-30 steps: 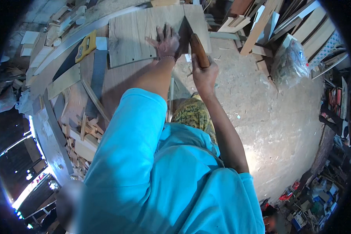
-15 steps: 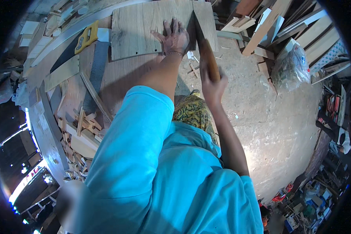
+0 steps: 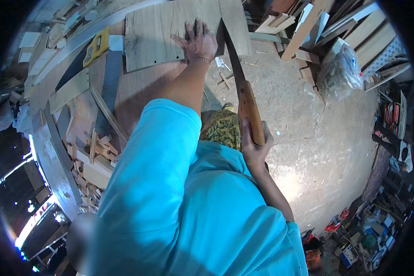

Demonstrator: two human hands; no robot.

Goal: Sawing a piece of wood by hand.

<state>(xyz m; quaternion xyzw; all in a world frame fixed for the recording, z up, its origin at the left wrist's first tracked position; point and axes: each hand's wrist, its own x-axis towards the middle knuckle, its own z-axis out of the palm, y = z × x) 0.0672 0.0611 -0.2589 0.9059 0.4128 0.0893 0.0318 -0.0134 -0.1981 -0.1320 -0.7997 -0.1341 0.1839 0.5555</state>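
Open floor (image 3: pixel 326 138) right of handsaw (image 3: pixel 246 94)

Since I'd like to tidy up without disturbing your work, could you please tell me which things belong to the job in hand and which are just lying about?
In use:
- wooden-handled saw, gripped in the right hand
- wood-grain board, under the spread left hand

Apparently just lying about:
- yellow-handled saw
- wood scraps at left
- clear plastic bag at right
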